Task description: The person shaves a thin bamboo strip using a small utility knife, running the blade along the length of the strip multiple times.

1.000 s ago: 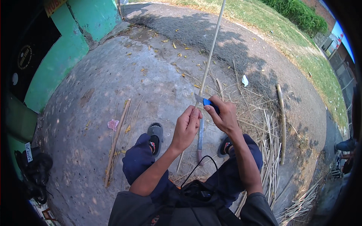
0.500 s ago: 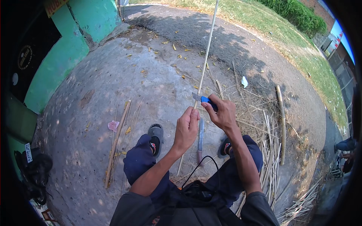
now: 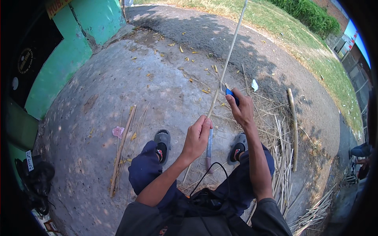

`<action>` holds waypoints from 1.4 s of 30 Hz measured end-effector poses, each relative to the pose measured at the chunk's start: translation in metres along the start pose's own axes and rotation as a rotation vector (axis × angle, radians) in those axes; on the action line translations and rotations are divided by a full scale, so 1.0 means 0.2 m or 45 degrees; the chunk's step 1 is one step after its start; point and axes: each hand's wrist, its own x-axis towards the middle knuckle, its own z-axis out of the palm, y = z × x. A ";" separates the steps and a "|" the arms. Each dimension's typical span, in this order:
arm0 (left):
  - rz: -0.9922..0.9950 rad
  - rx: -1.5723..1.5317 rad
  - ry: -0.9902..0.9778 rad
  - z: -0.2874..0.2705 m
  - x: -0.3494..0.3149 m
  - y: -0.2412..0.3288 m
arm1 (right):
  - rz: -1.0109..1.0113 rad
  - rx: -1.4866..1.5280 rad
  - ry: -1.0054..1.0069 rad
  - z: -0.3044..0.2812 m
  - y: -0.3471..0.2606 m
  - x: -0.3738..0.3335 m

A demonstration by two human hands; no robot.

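Head: blue knife [image 3: 230, 93], apparently part-hidden.

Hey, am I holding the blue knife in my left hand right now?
No, your right hand holds the blue knife, while your left hand grips the long pale strip.

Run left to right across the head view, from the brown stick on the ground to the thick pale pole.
Brown stick → left shoe → left hand, closed on a pale strip → right hand, holding a blue-handled knife → thick pale pole.
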 end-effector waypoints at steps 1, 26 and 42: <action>0.018 0.014 0.001 0.00 0.00 0.00 | -0.018 0.002 0.006 -0.01 0.00 0.00; 0.172 0.212 0.001 0.03 -0.03 0.02 | -0.149 -0.072 -0.095 -0.05 -0.01 -0.10; 0.105 0.312 -0.012 0.05 -0.10 0.02 | -0.199 -0.210 0.051 -0.07 0.07 -0.04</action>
